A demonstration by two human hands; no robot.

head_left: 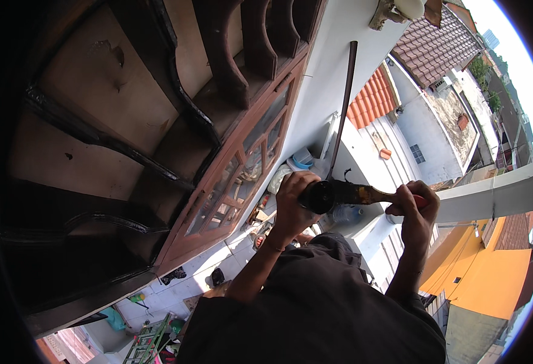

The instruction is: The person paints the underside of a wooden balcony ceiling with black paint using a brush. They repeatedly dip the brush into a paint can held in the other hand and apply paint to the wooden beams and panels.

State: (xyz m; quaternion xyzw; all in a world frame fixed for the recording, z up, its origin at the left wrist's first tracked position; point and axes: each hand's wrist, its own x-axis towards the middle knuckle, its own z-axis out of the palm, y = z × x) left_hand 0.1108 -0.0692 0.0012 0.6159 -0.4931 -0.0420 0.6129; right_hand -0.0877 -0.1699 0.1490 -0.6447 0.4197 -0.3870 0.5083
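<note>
both hands on the brush, high by the dark wooden eave

and here we are looking down past the person's own dark shirt point(315, 309), with both arms coming up from the lower edge. the left hand point(294, 200) is wrapping its fingers round a dark, round-ended part at the front of the brush point(351, 194), closed tight on it. the right hand point(417, 209) is clenching the red end of the handle, fist shut round it, just right of the left. the brush is lying roughly level between the two hands, its stained middle showing in the gap, out over the drop and just right of the woodwork.

a thin dark rod point(342, 109) is rising from near the left hand, leaning up toward the top of the view; whether it is joined to the brush is hard to tell. on the left, a carved dark-brown wooden frame point(157, 121) is filling half the picture, with a glazed window point(242, 176) set in it. far below, a white wall point(333, 54), red tiled roofs point(372, 97) and an orange building point(479, 273) are sitting in bright sun.
</note>
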